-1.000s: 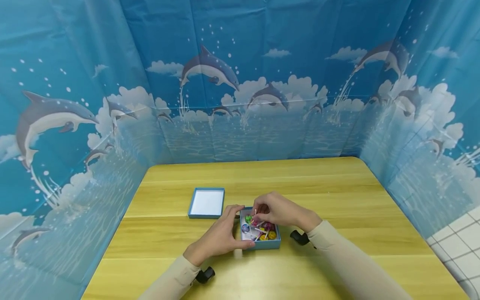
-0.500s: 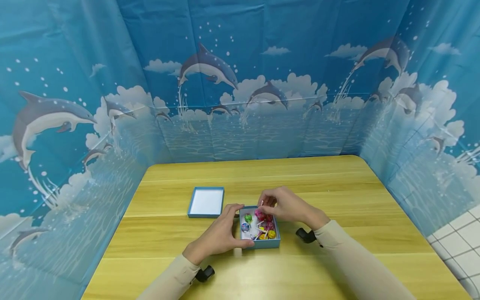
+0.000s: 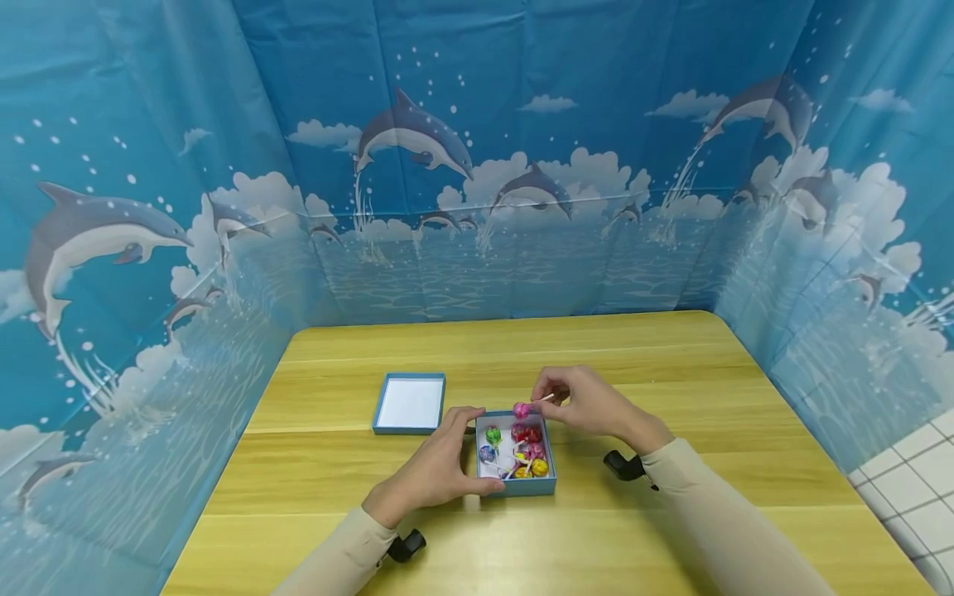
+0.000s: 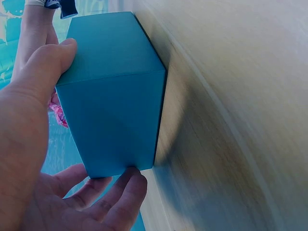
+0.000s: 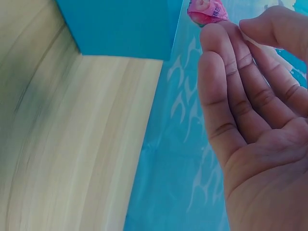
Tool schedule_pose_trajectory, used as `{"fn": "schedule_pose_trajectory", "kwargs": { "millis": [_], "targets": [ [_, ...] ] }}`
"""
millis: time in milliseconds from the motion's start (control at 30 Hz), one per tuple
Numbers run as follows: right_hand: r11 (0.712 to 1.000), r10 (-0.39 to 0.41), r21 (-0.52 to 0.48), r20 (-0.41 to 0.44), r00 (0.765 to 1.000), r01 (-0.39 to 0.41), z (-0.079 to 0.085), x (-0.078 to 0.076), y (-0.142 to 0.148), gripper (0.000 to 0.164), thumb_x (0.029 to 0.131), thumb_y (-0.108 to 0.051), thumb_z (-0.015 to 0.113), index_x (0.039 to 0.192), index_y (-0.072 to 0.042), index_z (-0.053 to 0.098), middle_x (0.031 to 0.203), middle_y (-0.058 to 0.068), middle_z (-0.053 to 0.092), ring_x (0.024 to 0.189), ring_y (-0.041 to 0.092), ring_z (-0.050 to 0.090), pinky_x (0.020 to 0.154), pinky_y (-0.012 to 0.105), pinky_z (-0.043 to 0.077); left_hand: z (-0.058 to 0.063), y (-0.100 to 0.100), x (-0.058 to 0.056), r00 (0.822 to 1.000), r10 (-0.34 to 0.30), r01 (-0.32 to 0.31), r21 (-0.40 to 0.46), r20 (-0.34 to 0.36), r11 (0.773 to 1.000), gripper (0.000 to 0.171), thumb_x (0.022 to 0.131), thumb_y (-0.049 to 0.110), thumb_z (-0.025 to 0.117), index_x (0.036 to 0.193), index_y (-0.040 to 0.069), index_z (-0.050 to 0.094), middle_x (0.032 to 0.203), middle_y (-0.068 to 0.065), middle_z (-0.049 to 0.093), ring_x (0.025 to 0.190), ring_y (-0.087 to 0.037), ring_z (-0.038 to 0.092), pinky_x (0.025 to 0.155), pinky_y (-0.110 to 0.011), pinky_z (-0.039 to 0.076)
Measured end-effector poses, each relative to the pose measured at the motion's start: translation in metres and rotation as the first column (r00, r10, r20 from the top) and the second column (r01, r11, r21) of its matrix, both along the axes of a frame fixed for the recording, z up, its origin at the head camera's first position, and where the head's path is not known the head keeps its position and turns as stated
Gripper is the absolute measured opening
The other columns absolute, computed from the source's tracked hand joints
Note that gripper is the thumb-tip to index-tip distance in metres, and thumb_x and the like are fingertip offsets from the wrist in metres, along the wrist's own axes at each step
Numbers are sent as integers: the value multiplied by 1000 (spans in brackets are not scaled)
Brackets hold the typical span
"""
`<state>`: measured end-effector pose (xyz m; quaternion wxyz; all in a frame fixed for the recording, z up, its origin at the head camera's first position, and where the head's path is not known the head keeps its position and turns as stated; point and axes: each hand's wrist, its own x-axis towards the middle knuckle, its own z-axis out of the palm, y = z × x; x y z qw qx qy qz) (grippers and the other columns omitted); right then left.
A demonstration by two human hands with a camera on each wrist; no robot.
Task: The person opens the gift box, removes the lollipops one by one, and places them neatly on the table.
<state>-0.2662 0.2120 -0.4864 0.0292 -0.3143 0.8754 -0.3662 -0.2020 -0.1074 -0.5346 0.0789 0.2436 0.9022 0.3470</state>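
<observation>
A blue box (image 3: 516,488) with a white inside stands on the table, several wrapped lollipops (image 3: 524,455) lying in it, among them green, blue, red, pink and yellow ones. My left hand (image 3: 436,470) grips the box from its left side, thumb at the near wall and fingers at the far one; the left wrist view shows the thumb and fingertips touching the box (image 4: 113,125). Just above the far right corner, my right hand (image 3: 589,404) pinches a pink lollipop (image 3: 522,410) by its white stick. In the right wrist view its pink wrapper (image 5: 207,10) shows beyond the fingertips.
A blue lid (image 3: 411,403) with a white inside lies upturned behind and left of the box. The wooden table (image 3: 671,364) is bordered at the back and sides by a dolphin-print curtain (image 3: 537,265).
My right hand has lifted the pink lollipop out of the box and moved right with it, tilting the stick sideways. The left hand and the box have stayed in place.
</observation>
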Motion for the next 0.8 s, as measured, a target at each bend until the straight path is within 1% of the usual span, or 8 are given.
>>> {"fn": "schedule_pose_trajectory", "kwargs": {
  "millis": [133, 233, 367, 533, 667, 800],
  "targets": [
    [1000, -12, -12, 10, 1000, 12, -1, 0, 8, 7, 111, -17, 82, 107, -22, 80, 106, -7, 83, 99, 4, 78, 90, 31, 67, 0, 0, 0, 1000, 3, -3, -3, 1, 1000, 120, 92, 67, 96, 181, 13, 36, 181, -13, 44, 159, -33, 59, 133, -60, 50],
    [1000, -16, -24, 16, 1000, 16, -2, -1, 15, 10, 110, -15, 82, 106, -23, 79, 106, -4, 84, 99, 4, 79, 90, 31, 67, 0, 0, 0, 1000, 1, -1, -3, 2, 1000, 120, 92, 66, 96, 181, 13, 36, 181, -13, 44, 159, -33, 58, 133, -61, 50],
    [999, -20, -39, 20, 1000, 21, -4, -4, 22, 11, 109, -13, 83, 103, -21, 79, 106, 4, 85, 96, 5, 79, 88, 30, 66, 1, 0, -1, 1000, 0, 0, 0, -2, 1000, 119, 92, 65, 96, 181, 13, 36, 181, -13, 43, 160, -34, 58, 133, -61, 50],
    [998, -49, -39, 31, 998, 50, -12, -9, 34, 13, 108, -9, 84, 101, -18, 78, 105, 7, 85, 96, 9, 81, 87, 28, 65, 1, -1, -1, 1000, 2, -2, -4, -9, 1000, 120, 91, 64, 97, 181, 13, 36, 182, -14, 43, 161, -36, 57, 133, -62, 50],
    [996, -75, -48, 63, 995, 78, -22, -10, 45, 13, 107, -7, 84, 100, -16, 78, 106, 10, 86, 95, 10, 83, 86, 27, 65, -1, -1, -1, 1000, -3, 3, -5, -3, 1000, 120, 92, 65, 96, 181, 13, 35, 182, -14, 42, 161, -36, 57, 133, -62, 50],
    [994, -90, -50, 83, 992, 95, -29, -11, 54, 12, 108, -8, 84, 101, -15, 78, 108, 15, 87, 94, 12, 83, 84, 27, 64, -2, 0, 0, 1000, -3, 2, -4, -5, 1000, 120, 92, 65, 96, 181, 13, 35, 182, -14, 42, 160, -36, 58, 133, -62, 50]
  ]
}}
